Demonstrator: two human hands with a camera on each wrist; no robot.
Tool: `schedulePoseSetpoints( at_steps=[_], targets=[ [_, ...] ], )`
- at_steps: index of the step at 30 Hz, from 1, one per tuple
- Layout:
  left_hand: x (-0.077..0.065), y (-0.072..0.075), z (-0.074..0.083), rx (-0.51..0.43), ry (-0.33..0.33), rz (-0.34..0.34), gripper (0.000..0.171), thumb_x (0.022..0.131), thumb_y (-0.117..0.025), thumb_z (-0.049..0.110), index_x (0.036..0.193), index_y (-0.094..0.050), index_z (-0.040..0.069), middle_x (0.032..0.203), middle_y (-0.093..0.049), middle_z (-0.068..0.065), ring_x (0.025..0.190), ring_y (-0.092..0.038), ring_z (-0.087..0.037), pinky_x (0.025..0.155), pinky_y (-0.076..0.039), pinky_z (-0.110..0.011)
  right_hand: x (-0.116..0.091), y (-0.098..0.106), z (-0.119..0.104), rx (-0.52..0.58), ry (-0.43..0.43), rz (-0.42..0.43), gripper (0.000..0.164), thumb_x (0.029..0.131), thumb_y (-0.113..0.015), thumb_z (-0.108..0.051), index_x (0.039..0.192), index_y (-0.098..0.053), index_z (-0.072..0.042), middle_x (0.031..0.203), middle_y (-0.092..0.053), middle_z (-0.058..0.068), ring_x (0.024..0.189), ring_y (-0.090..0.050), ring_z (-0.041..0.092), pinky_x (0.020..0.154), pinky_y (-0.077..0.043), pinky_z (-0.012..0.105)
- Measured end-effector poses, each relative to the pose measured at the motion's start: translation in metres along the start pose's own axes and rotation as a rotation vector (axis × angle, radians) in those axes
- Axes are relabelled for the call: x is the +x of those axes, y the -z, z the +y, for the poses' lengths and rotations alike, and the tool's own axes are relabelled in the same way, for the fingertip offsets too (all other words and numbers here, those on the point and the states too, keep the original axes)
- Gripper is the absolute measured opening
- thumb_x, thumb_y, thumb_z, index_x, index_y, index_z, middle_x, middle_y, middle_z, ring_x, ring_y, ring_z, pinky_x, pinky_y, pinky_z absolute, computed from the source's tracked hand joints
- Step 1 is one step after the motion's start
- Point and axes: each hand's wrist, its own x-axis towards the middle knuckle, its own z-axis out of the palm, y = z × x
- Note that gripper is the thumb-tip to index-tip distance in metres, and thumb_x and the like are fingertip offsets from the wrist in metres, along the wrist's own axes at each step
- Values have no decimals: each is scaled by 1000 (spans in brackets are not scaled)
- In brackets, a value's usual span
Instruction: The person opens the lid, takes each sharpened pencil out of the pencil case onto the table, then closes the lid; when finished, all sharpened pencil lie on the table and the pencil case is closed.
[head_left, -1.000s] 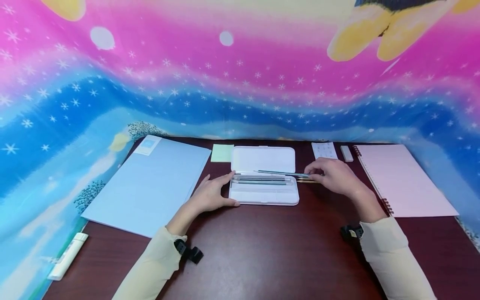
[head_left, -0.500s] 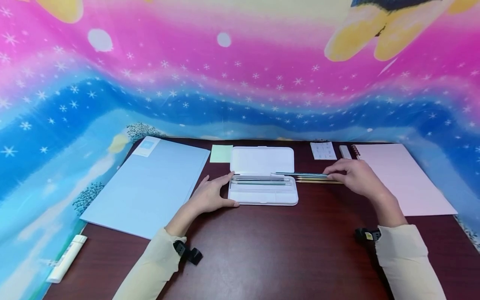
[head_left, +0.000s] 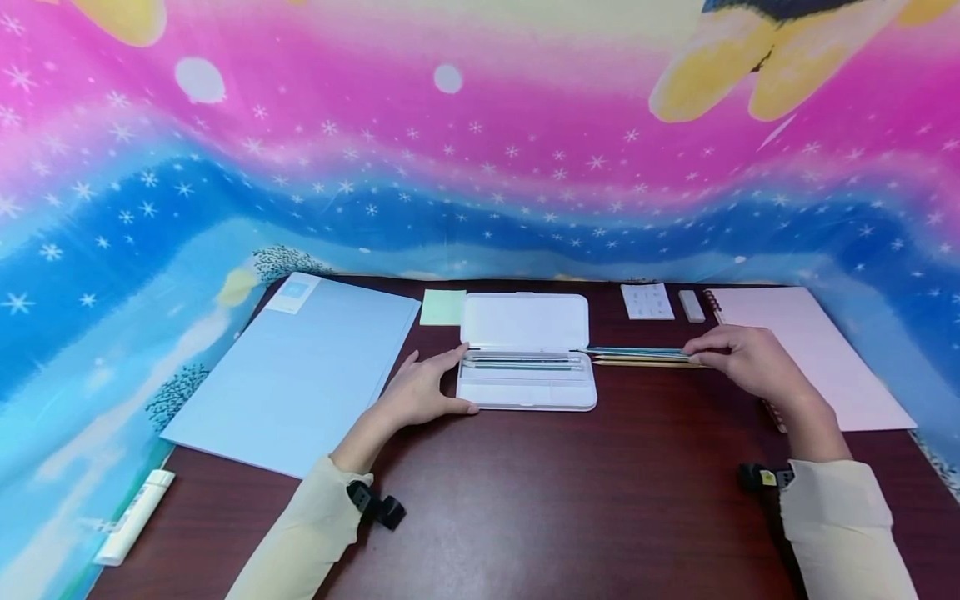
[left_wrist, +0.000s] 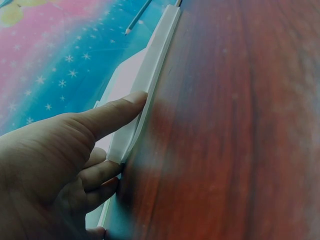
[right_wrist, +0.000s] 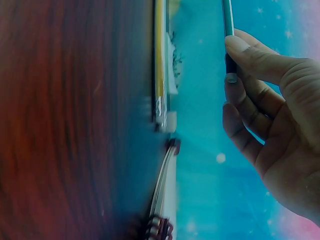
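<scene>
A white pencil case (head_left: 527, 396) lies unfolded on the table with several pencils (head_left: 521, 365) in its back compartment. My left hand (head_left: 416, 390) holds the case by its left end, thumb against the front wall and index finger at the back corner. In the left wrist view the thumb (left_wrist: 120, 111) lies along that wall. My right hand (head_left: 750, 358) pinches a green pencil (right_wrist: 228, 20) near its dark end between thumb and fingers, raised off the table in the right wrist view. Yellowish pencils (head_left: 637, 363) lie on the table right of the case.
A blue folder (head_left: 300, 375) lies left, a pink spiral notebook (head_left: 825, 358) right. Along the back are green sticky notes (head_left: 442, 307), a printed paper (head_left: 647, 302) and an eraser (head_left: 692, 307). A white tube-like object (head_left: 135, 518) lies at the left edge. A patterned cloth (head_left: 480, 167) hangs behind.
My right hand has moved right with the green pencil, drawing it from over the case to over the pencils beside it. The left hand has stayed on the case.
</scene>
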Motion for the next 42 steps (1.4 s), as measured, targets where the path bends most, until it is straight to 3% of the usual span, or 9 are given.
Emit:
schedulePoseSetpoints(
  at_steps=[4,9,12,21,30,38,42],
  targets=[
    [0,0,0,-4,-3,3,102,79,-80,57,161,-31,20,160,-44,-5,148,-42,-23,128,-12,-58,-4,2,9,7,-36,-9,13,93,-74,-12,101,-83,-18,102,-78,9,99,-67,27,77,-47,13],
    [0,0,0,-5,-2,2,102,79,-81,57,161,-31,21,160,-44,-5,148,-42,-23,128,-12,-57,-6,4,18,19,-58,-27,12,93,-74,-15,100,-83,-19,103,-78,7,90,-57,-11,75,-46,9],
    [0,0,0,-6,-2,2,102,79,-81,56,161,-31,20,160,-44,-6,148,-42,-24,128,-12,-58,-6,5,23,26,-70,-45,12,92,-75,-17,100,-83,-20,104,-79,9,89,-50,-20,75,-46,8],
    [0,-1,0,4,-6,3,102,80,-80,57,161,-31,20,160,-44,-5,148,-42,-23,128,-13,-57,-6,2,35,10,-101,-88,13,90,-77,-16,96,-84,-25,103,-79,7,86,-52,-18,75,-49,13],
    [0,0,0,-2,-8,-6,102,80,-80,56,161,-30,20,161,-43,-5,149,-42,-23,128,-12,-57,-2,-2,36,3,-106,-146,13,89,-77,-14,95,-84,-23,102,-79,6,96,-70,22,80,-55,30],
    [1,0,-1,1,-6,-6,102,80,-80,56,161,-30,21,161,-43,-5,148,-42,-23,128,-12,-57,2,-5,34,3,-106,-170,12,90,-77,-13,96,-84,-21,103,-79,9,101,-70,33,85,-56,49],
    [1,0,-1,0,-5,-6,102,80,-80,56,161,-30,22,160,-43,-4,148,-43,-23,128,-12,-57,3,-6,33,-13,-105,-174,13,90,-76,-12,96,-83,-20,104,-79,10,101,-69,34,87,-55,53]
  ],
)
